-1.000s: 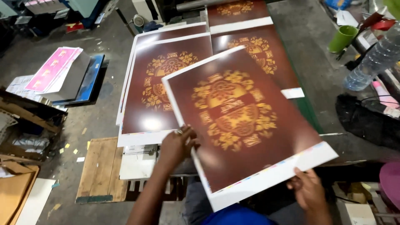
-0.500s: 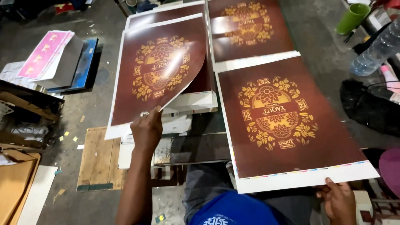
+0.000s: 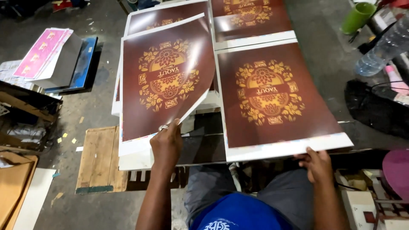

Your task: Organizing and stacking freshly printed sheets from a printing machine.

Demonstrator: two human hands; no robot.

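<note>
My left hand (image 3: 166,142) grips the near corner of a large maroon printed sheet (image 3: 164,76) with a gold floral emblem and lifts it, curled, off the left stack (image 3: 128,155). My right hand (image 3: 317,164) holds the near edge of the right stack (image 3: 277,100) of the same maroon sheets, which lies flat. More sheets of the same print (image 3: 251,17) lie beyond both stacks.
A wooden pallet (image 3: 100,159) sits on the floor at the left. Pink printed sheets (image 3: 42,51) lie on a box far left. At the right are a green cup (image 3: 357,17), a clear plastic bottle (image 3: 383,47) and a black bag (image 3: 377,108).
The sheet that both hands held was laid on the right stack. My left hand moved left and lifted a sheet off the left stack; my right hand stays at the right stack's edge.
</note>
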